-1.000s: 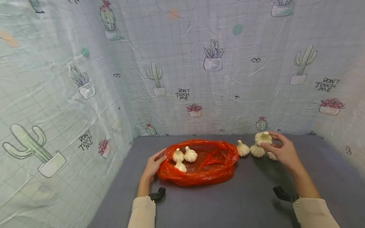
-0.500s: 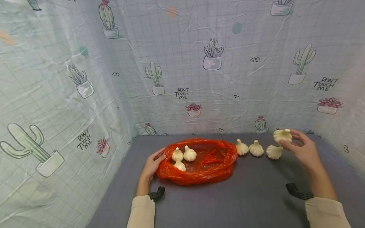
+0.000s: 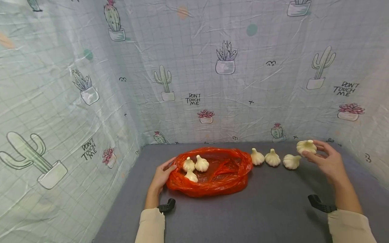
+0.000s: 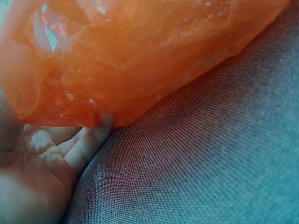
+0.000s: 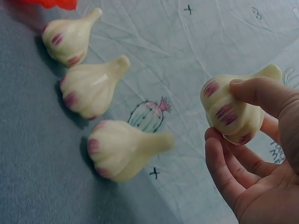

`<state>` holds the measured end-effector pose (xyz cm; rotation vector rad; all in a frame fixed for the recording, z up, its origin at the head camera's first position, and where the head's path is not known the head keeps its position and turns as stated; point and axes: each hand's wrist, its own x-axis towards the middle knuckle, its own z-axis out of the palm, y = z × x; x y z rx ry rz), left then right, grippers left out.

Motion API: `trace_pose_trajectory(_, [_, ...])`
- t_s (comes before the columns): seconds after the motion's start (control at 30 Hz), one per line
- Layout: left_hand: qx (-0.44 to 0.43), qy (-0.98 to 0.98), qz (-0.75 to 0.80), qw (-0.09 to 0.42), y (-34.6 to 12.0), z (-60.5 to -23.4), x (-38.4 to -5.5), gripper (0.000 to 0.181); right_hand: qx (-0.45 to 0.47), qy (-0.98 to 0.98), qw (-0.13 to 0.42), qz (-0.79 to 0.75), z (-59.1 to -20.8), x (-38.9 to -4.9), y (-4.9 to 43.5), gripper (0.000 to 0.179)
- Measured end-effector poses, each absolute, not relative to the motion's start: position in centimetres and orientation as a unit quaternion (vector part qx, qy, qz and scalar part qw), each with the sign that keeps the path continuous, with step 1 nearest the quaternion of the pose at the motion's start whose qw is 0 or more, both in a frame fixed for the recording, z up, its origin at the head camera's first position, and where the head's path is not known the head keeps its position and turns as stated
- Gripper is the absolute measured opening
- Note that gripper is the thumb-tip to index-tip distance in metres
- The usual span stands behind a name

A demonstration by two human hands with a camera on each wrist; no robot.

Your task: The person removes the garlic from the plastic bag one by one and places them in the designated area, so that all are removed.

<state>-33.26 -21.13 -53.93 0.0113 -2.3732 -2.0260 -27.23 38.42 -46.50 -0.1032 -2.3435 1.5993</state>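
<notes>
In the head view, my left hand (image 3: pixel 161 176) rests against the left side of a red plastic bag (image 3: pixel 209 191), thumb at its rim. The left wrist view shows the fingers (image 4: pixel 84 149) loosely extended, their tips touching the orange-looking film. Inside the spread-open bag lie three garlic bulbs (image 3: pixel 202 163). My right hand (image 3: pixel 329 160) pinches another garlic bulb (image 5: pixel 231 109) between thumb and fingers, raised above the table at the right. Three more garlic bulbs (image 3: pixel 272 158) stand in a row right of the bag; the rightmost bulb (image 3: pixel 291 162) tilts, its stem pointing right.
A grey cloth-covered table (image 3: pixel 212 219) carries everything. Curtains printed with cacti (image 3: pixel 226 57) rise behind it and at the left side. Each wrist wears a black camera mount (image 3: pixel 320 204) below cream sleeves.
My right hand has moved right with the garlic bulb, past the row, then slightly lower. The three bulbs behind it came into full view. My left hand and the bag stay in place.
</notes>
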Motion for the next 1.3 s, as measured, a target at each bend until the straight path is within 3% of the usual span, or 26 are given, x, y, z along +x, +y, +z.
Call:
trace_pose_trajectory(0.33, [0.009, -0.761, -0.649, 0.008, -21.1, -53.8, -33.2, 0.043, -0.057, -0.807, 0.142, 0.571, -48.2, -27.4, 40.1, 0.058])
trace_pose_trajectory(0.87, [0.013, -0.762, -0.647, 0.01, -21.1, -53.9, -33.3, 0.043, -0.087, -0.847, 0.1, 0.515, -50.9, -27.9, 41.8, 0.083])
trace_pose_trajectory(1.3, [0.009, -0.764, -0.644, 0.011, -21.1, -54.1, -33.4, 0.043, -0.055, -0.846, 0.076, 0.525, -52.3, -28.0, 41.8, 0.066])
